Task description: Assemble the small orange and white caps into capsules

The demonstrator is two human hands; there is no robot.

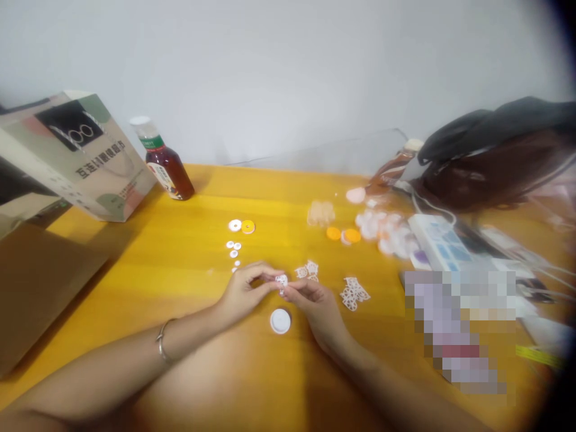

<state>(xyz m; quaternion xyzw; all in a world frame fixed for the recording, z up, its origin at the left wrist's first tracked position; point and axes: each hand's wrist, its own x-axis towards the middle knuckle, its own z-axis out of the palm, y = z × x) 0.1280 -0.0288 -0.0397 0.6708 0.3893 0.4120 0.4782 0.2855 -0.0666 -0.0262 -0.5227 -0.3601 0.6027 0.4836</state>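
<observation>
Between the fingertips of my left hand (245, 292) and my right hand (317, 306) is a small white openwork piece (281, 280), pinched from both sides above the table. Just below the hands lies a round white lid-like disc (281, 321). Similar white openwork pieces (308, 271) rest behind my right hand, and another cluster of openwork pieces (354, 293) lies to its right. Beyond my left hand are several small white discs (233, 246). Farther back, a white ring-like disc (234, 225) touches a yellow one (248, 227).
A paper bag (90, 162), a cardboard box (45, 288) and a bottle of dark red liquid (168, 171) stand at left. At right are orange discs (333, 233), a blurred pile of pale discs (389, 231), a power strip (441, 243), a dark bag (499, 159) and a pixelated area.
</observation>
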